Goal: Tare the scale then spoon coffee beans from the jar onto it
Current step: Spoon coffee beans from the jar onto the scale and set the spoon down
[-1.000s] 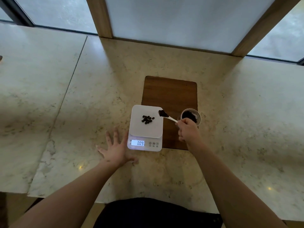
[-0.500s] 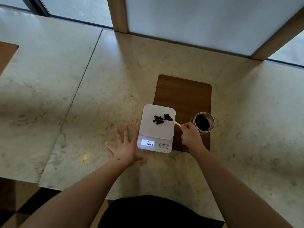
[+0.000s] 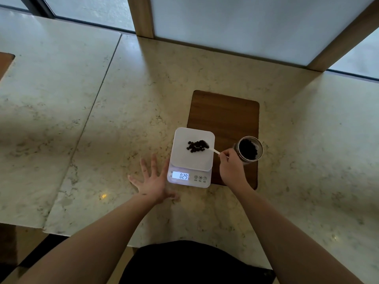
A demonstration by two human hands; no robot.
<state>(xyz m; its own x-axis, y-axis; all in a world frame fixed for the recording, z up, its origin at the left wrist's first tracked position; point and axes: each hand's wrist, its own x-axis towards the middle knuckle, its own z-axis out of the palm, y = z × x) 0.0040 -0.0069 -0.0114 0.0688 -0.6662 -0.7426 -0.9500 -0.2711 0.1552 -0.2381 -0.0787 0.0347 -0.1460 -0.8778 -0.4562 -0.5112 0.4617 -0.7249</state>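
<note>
From the head camera, the white scale (image 3: 191,157) sits on the marble desk (image 3: 102,124), its far corner overlapping a wooden board (image 3: 224,115). A small heap of coffee beans (image 3: 195,146) lies on its platform and the display is lit with a reading. The right hand (image 3: 231,167) pinches the thin end of a pale spoon (image 3: 213,150) between thumb and fingers (image 3: 223,154), the bowl tipped over the heap. The open glass jar (image 3: 249,149) stands on the board just beside that hand, dark beans inside. The left hand (image 3: 152,181) lies flat on the desk, fingers spread, touching or nearly touching the scale's side.

The beans look light, hard and apt to roll, so I'd judge a level spoon and a low tip safest. The spoon seems slight; holding it near the handle's end suits it. The jar is glass and is best gripped around its wall.
</note>
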